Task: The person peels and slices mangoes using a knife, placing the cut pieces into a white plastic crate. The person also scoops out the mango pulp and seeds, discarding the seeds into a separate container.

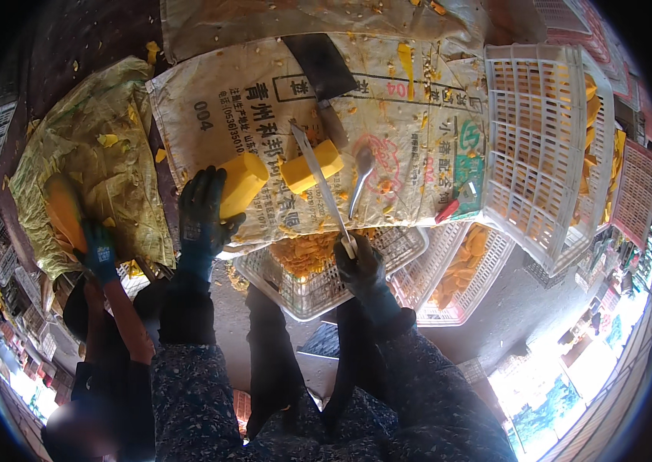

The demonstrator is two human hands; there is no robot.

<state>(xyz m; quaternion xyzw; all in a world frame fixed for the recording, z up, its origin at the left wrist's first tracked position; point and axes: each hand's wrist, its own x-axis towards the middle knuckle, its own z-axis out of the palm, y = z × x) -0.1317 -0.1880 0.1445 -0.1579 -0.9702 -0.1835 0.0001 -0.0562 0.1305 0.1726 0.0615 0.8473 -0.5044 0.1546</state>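
My left hand [202,208], in a dark work glove, grips a peeled yellow squash piece [243,183] from its left side, the thumb at its lower edge. In my gloved right hand [360,267] is the pale handle of a long-bladed knife [329,193], which points up and to the left. Its blade crosses over a second peeled squash piece [297,175]; whether it touches or has cut in, I cannot tell. Both pieces rest on a printed woven sack [205,144]. A metal spoon [362,167] lies right of the blade.
Beyond the pieces lies a broad dark cleaver [321,66]. A red-handled tool [447,212] is near the sack's right edge. White plastic crates [534,150] stand at right; a crate with peelings [303,306] sits below. At left, a co-worker's gloved hand [99,252] is at an orange squash [65,216].
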